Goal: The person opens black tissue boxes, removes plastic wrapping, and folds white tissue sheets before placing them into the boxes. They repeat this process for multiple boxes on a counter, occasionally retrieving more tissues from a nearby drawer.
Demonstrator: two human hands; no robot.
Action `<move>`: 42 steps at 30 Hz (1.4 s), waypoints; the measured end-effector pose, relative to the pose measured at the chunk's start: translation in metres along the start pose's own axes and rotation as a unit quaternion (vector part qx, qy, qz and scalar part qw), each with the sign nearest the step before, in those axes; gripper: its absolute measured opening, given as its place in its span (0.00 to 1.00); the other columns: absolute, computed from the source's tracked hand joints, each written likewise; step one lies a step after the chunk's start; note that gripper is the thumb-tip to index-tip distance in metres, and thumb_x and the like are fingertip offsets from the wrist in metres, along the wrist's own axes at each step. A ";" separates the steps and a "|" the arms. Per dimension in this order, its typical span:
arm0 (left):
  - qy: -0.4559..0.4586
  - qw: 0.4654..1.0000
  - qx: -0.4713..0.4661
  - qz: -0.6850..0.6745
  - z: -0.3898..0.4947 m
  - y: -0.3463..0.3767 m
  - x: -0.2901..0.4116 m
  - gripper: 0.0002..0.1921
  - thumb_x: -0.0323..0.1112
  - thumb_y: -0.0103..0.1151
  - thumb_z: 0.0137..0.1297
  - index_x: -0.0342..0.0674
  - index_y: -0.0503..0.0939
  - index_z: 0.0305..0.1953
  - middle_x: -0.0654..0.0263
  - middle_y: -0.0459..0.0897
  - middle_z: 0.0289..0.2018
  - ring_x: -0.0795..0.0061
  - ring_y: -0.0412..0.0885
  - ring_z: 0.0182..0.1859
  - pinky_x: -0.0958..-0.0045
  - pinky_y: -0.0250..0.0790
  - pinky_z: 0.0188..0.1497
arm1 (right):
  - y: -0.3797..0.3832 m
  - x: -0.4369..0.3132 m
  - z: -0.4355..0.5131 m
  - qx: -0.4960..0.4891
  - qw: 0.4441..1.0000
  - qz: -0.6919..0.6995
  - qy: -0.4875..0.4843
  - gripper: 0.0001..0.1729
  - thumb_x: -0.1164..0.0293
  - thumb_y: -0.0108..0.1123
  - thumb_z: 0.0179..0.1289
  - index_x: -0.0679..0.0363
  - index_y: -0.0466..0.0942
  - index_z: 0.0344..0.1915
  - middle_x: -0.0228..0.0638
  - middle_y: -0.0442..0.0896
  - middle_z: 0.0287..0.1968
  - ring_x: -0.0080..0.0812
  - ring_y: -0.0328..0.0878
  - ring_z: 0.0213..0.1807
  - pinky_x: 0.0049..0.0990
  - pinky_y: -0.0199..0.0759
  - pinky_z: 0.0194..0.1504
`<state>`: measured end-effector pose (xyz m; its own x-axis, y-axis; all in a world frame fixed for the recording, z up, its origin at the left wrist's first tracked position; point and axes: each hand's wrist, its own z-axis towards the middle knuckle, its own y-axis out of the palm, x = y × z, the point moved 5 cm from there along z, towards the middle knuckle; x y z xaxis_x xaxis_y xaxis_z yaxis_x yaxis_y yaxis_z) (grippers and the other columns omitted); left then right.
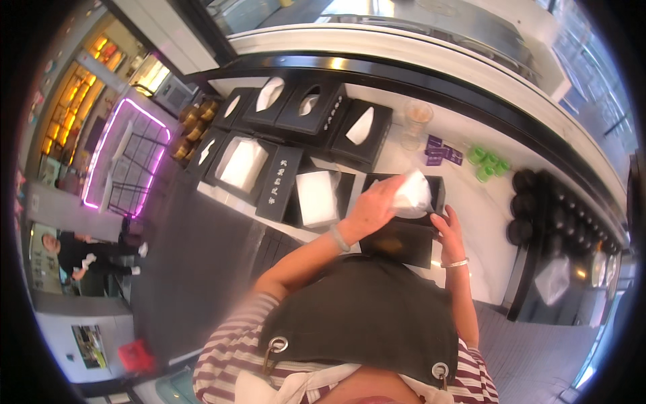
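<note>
My left hand (pixel 376 208) grips a plastic-wrapped pack of white tissues (pixel 411 194), tilted over an opened black tissue box (pixel 437 188). My right hand (pixel 448 230) is at that box's right side, fingers spread, its fingertips near the wrapping; whether they touch it is unclear. The box's black flap (pixel 396 245) hangs towards my apron. Just left, another white tissue pack (pixel 317 198) lies in an open black box, beside an upright-looking black panel with white characters (pixel 279 184). Further left is a pack in clear wrap (pixel 243 164) in a black box.
Several black tissue boxes (pixel 361 131) with tissues showing stand at the back left. Behind are a glass of toothpicks (pixel 418 118), purple cards (pixel 435 154) and small green containers (pixel 487 164). Black round items (pixel 522 204) line the right. A person (pixel 86 255) stands far left.
</note>
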<state>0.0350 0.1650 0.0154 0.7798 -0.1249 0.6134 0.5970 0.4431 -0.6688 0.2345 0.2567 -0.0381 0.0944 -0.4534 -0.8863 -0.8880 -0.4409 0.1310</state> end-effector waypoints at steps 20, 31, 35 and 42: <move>-0.017 0.999 0.028 0.010 0.000 0.003 -0.018 0.33 0.24 0.59 0.55 0.37 0.67 0.65 0.48 0.78 0.57 0.46 0.76 0.58 0.56 0.70 0.60 | 0.007 0.004 0.000 -0.008 1.000 -0.004 -0.011 0.52 0.56 0.70 0.59 0.66 0.53 0.74 0.32 0.78 0.45 0.24 0.74 0.45 0.29 0.70 0.45; 0.006 1.000 0.002 0.017 -0.001 0.012 -0.012 0.35 0.20 0.60 0.52 0.36 0.67 0.65 0.47 0.75 0.59 0.46 0.73 0.61 0.56 0.66 0.65 | 0.016 -0.008 -0.005 -0.014 1.000 0.023 -0.013 0.51 0.64 0.72 0.58 0.73 0.52 0.72 0.44 0.77 0.54 0.29 0.77 0.52 0.28 0.71 0.54; 0.023 0.997 -0.010 0.076 -0.001 0.009 -0.009 0.38 0.21 0.62 0.50 0.37 0.66 0.67 0.47 0.74 0.60 0.45 0.72 0.62 0.55 0.65 0.66 | 0.018 -0.010 -0.004 -0.018 1.000 0.009 -0.012 0.52 0.64 0.73 0.58 0.73 0.52 0.72 0.44 0.77 0.53 0.30 0.78 0.51 0.29 0.73 0.52; -0.074 0.986 -0.148 -0.025 0.000 0.016 -0.026 0.44 0.28 0.69 0.52 0.41 0.60 0.71 0.49 0.67 0.65 0.49 0.68 0.66 0.59 0.63 0.68 | 0.024 -0.011 -0.004 -0.019 0.999 -0.016 -0.028 0.52 0.58 0.72 0.58 0.68 0.54 0.73 0.32 0.79 0.44 0.21 0.76 0.39 0.20 0.67 0.34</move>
<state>0.0239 0.1756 -0.0114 0.7244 0.0007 0.6894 0.6806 0.1589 -0.7152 0.2138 0.2475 -0.0236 0.0957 -0.3951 -0.9136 -0.8675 -0.4833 0.1181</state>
